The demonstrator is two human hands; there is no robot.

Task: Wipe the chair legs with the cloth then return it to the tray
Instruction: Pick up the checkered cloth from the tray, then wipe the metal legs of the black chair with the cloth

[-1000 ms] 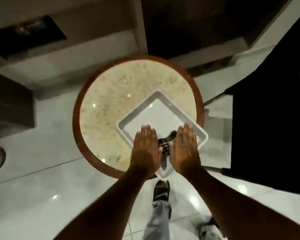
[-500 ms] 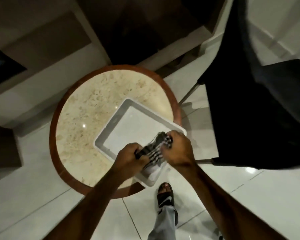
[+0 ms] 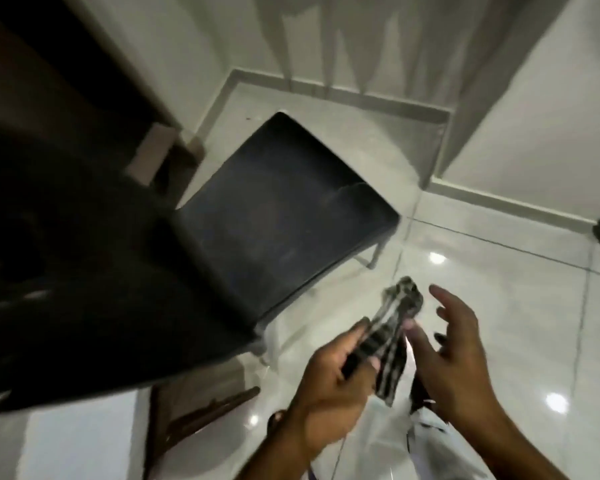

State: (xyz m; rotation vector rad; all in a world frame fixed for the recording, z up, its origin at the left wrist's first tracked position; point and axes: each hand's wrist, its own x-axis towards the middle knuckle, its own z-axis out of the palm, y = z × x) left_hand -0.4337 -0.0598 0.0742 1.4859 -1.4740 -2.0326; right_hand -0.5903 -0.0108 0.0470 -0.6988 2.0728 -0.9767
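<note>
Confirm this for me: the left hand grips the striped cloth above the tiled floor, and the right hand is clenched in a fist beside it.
Not quite. The left hand does grip the striped cloth above the tiled floor, but the right hand is open, fingers spread beside it, as the head view shows.

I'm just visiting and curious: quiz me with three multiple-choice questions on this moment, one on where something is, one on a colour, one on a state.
1. Where is the cloth?
A. on the chair seat
B. in the person's hands, above the floor
C. on the floor

2. What colour is the chair seat?
A. black
B. red
C. white

3. How is the right hand?
A. a fist
B. flat on the floor
C. fingers spread open

Key: 1 B, the left hand grips it; 2 A, the seat looks dark; 3 C, its fingers are splayed beside the cloth.
</note>
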